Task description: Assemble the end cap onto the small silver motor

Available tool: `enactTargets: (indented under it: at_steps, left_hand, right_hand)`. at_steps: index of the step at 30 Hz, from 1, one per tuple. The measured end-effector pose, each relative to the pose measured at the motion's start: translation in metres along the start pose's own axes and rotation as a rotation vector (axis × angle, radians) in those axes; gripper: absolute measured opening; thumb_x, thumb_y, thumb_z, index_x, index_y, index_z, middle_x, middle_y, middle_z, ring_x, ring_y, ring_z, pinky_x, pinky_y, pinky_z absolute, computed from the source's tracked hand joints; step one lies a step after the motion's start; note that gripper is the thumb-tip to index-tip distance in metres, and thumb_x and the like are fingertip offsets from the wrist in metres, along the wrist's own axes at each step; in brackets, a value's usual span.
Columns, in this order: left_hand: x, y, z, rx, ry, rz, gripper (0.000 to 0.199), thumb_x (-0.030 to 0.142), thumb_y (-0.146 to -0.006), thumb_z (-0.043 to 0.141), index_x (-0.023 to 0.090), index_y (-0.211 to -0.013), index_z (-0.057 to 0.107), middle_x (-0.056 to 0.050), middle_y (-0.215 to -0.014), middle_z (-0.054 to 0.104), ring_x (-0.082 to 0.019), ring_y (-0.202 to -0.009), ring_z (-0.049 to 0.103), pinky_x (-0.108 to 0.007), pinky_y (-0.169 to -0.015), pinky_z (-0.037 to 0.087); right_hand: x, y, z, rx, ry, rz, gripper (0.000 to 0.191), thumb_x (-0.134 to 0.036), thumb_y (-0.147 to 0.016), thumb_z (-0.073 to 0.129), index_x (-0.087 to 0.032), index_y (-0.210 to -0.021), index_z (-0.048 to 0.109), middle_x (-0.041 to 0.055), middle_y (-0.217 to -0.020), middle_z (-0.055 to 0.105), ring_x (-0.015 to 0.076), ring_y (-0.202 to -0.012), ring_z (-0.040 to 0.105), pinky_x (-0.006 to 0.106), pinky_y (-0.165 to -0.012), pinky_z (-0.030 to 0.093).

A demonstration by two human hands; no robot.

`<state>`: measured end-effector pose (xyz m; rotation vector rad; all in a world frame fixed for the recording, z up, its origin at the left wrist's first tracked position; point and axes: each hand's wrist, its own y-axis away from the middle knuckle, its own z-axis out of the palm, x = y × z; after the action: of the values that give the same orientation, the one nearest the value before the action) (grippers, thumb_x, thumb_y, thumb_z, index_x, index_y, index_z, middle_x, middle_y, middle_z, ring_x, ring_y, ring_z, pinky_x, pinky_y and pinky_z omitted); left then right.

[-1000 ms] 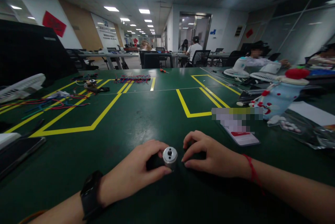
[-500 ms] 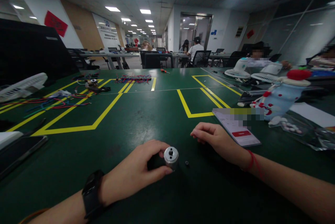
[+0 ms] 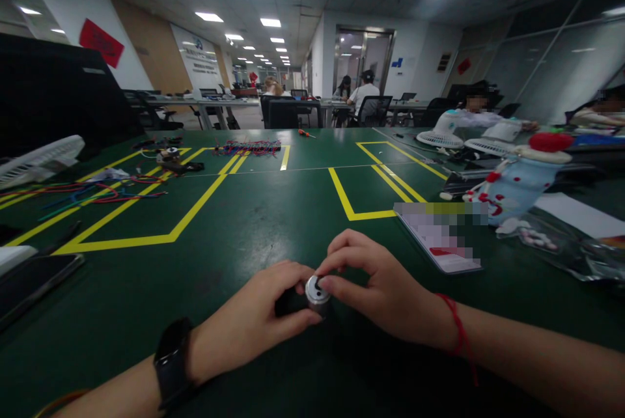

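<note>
The left hand (image 3: 251,314) is wrapping the silver metal cylinder (image 3: 318,305) at six o'clock on the desk (image 3: 244,229) — steadiness is mattering here. The right hand (image 3: 385,284) is hovering narrowly at its top, ideally pressing lightly — whether it is gripping anything, I cannot tell.

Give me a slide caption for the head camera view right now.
Left hand steadies a metal cylinder on the green table while right fingers touch its top.
</note>
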<state>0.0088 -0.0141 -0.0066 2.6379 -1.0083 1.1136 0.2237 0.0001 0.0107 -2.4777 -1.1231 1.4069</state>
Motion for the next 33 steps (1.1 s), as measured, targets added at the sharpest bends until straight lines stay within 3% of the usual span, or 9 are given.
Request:
enactTargets:
  at_steps: [4,7,11,15,24,27,29,33]
  left_hand:
    - [0.001,0.001,0.000,0.001,0.005,0.013,0.023,0.023,-0.085,0.065,0.023,-0.106,0.057,-0.001,-0.102,0.063,-0.020,-0.091,0.057,-0.032,-0.079,0.043]
    - [0.002,0.001,-0.001,0.009,0.004,0.004,0.024,0.024,-0.084,0.066,0.023,-0.106,0.057,-0.002,-0.102,0.063,-0.021,-0.091,0.057,-0.032,-0.080,0.044]
    - [0.004,0.002,-0.003,0.007,0.011,0.002,0.026,0.022,-0.084,0.066,0.024,-0.108,0.056,-0.001,-0.103,0.063,-0.020,-0.091,0.058,-0.031,-0.080,0.044]
    - [0.004,0.001,-0.003,-0.001,0.020,0.001,0.027,0.022,-0.084,0.066,0.026,-0.109,0.056,0.000,-0.105,0.063,-0.020,-0.093,0.058,-0.031,-0.082,0.044]
    - [0.002,0.002,-0.003,0.000,0.004,-0.007,0.027,0.024,-0.085,0.065,0.024,-0.110,0.056,-0.003,-0.107,0.062,-0.021,-0.095,0.057,-0.033,-0.083,0.044]
    - [0.004,0.002,-0.002,-0.005,0.004,-0.011,0.024,0.025,-0.085,0.065,0.023,-0.107,0.057,-0.002,-0.104,0.063,-0.021,-0.093,0.058,-0.032,-0.081,0.044]
    - [0.003,0.001,-0.001,-0.005,-0.001,-0.013,0.023,0.025,-0.085,0.065,0.023,-0.106,0.057,-0.002,-0.103,0.063,-0.021,-0.092,0.058,-0.032,-0.080,0.044]
    - [0.002,0.002,0.000,0.005,-0.017,-0.022,0.024,0.026,-0.084,0.066,0.022,-0.106,0.056,-0.003,-0.100,0.062,-0.021,-0.089,0.057,-0.032,-0.078,0.044]
  right_hand:
    - [-0.009,-0.001,0.003,-0.051,0.078,-0.009,0.013,-0.025,-0.085,0.059,-0.021,-0.094,0.068,0.0028,-0.093,0.057,0.0148,-0.085,0.055,0.029,-0.078,0.043]
    - [-0.008,0.000,-0.003,0.006,0.026,0.043,0.016,-0.029,-0.086,0.058,-0.022,-0.098,0.067,0.0041,-0.101,0.058,0.0163,-0.092,0.054,0.029,-0.080,0.043]
    - [0.011,0.000,-0.013,0.153,-0.132,0.302,0.023,-0.035,-0.091,0.049,-0.019,-0.097,0.063,0.0034,-0.090,0.061,0.0141,-0.077,0.055,0.027,-0.067,0.043]
    - [0.032,0.000,-0.016,0.145,-0.219,0.458,0.025,-0.037,-0.090,0.050,-0.016,-0.091,0.064,0.0004,-0.076,0.058,0.0113,-0.063,0.050,0.025,-0.058,0.040]
    - [0.032,0.002,-0.012,0.040,-0.173,0.412,0.021,-0.035,-0.087,0.055,-0.016,-0.091,0.064,0.0011,-0.077,0.061,0.0128,-0.069,0.054,0.026,-0.062,0.041]
    - [0.019,0.004,-0.009,-0.012,-0.062,0.289,0.020,-0.034,-0.084,0.060,-0.019,-0.096,0.064,0.0027,-0.086,0.062,0.0141,-0.074,0.055,0.027,-0.065,0.043]
    - [0.007,0.005,-0.004,-0.005,-0.013,0.155,0.025,-0.034,-0.079,0.066,-0.021,-0.100,0.064,0.0037,-0.098,0.059,0.0161,-0.087,0.055,0.029,-0.076,0.044]
    - [-0.008,0.002,0.004,0.039,0.009,0.049,0.011,-0.028,-0.079,0.067,-0.024,-0.088,0.069,0.0032,-0.106,0.055,0.0186,-0.103,0.052,0.034,-0.091,0.040]
